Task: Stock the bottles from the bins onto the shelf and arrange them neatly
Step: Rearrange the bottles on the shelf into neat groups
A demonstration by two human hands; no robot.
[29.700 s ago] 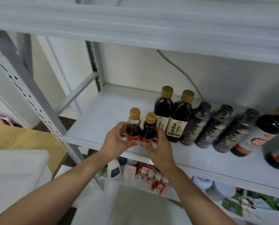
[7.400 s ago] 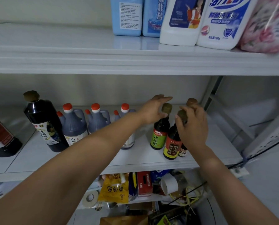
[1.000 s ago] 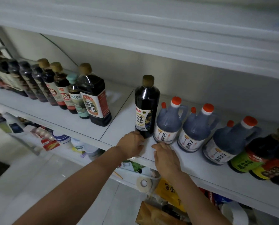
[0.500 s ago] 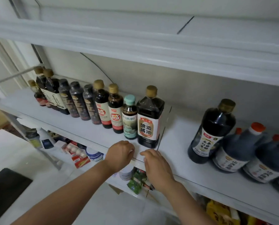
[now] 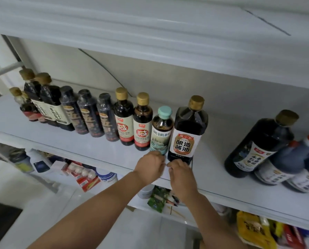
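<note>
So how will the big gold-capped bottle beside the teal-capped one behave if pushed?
The big dark gold-capped bottle looks full, probably heavy. On the glossy white shelf a low push likely slides it; a high one could tip it onto the teal-capped bottle.

Mid-frame, the small bottle [image 5: 161, 130] is showing a teal cap and pale green label; the big bottle [image 5: 188, 130] is wearing a gold cap and white-and-orange label. The shelf [image 5: 96, 148] is looking white.
</note>
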